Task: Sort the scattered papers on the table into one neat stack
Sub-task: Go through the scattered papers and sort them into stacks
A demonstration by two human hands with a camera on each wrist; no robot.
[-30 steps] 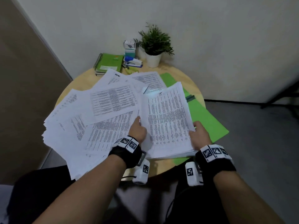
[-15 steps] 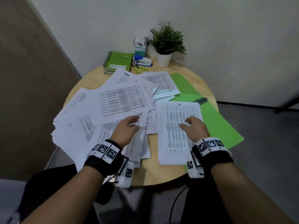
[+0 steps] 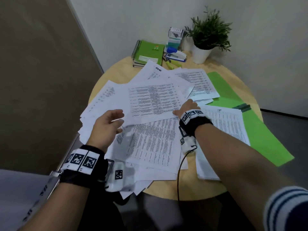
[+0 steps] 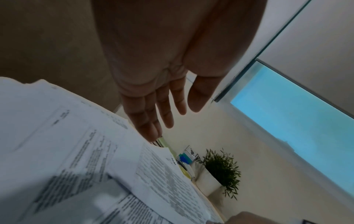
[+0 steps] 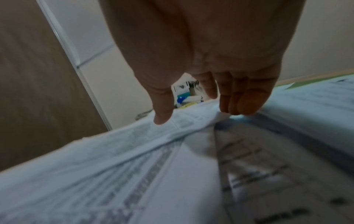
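Scattered papers (image 3: 150, 100) spread over round table (image 3: 196, 189), frame centre. R hand (image 3: 186, 109) pinches edge of top sheet (image 3: 153, 99). L hand (image 3: 106, 125) fingers relaxed, empty, above pile. Neat stack (image 3: 225, 130) centre-right.

I see the counter (image 3: 196, 189) as pale wood with a smooth matt finish. The scattered papers (image 3: 153, 99) are thin white printed sheets, matt. The folder (image 3: 266, 140) looks like smooth green plastic. The notebook (image 3: 150, 54) has a wire spiral binding. The plant pot (image 3: 200, 55) is plain white and smooth.
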